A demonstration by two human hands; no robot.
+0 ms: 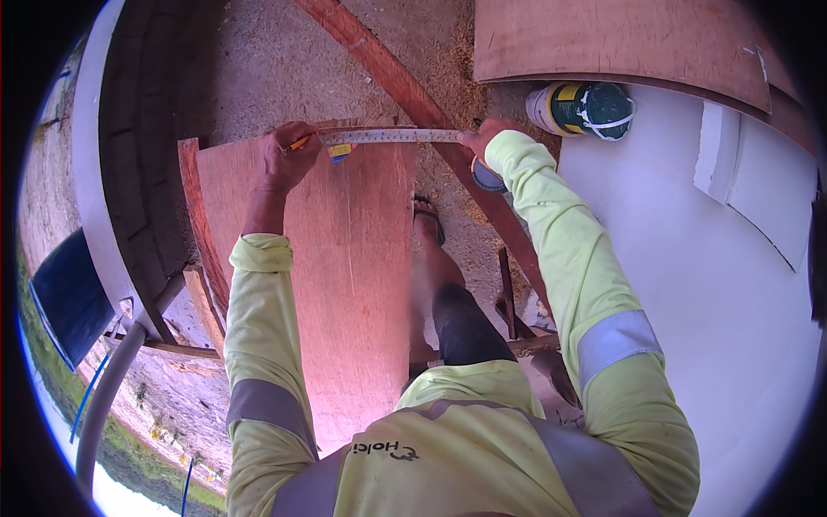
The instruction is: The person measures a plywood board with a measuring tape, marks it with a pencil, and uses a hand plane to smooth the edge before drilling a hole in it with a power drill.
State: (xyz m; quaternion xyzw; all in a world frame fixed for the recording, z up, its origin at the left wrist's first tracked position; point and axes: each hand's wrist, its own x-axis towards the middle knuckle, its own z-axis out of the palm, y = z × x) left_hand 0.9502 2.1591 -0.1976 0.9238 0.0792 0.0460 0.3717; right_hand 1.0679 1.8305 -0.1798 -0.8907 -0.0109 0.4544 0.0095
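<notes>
My left hand (289, 159) is closed around an orange pencil (298, 145), at the far left part of a reddish plywood sheet (353, 267). A pale measuring tape (392, 135) with markings runs from beside that hand across the sheet's far end to my right hand (489, 135). My right hand is closed on the tape's other end, past the sheet's right edge. A round dark-blue thing (488, 177) shows just below my right hand; its kind is unclear. Under the tape near my left hand is a small yellow and blue patch (340, 152).
A reddish beam (388, 65) crosses the dusty floor diagonally. A green and white bucket (594, 110) lies at the upper right, near another plywood sheet (603, 39) and a large white surface (689, 258). My sandaled foot (426, 220) stands beside the sheet. A dark-blue container (71, 293) is at left.
</notes>
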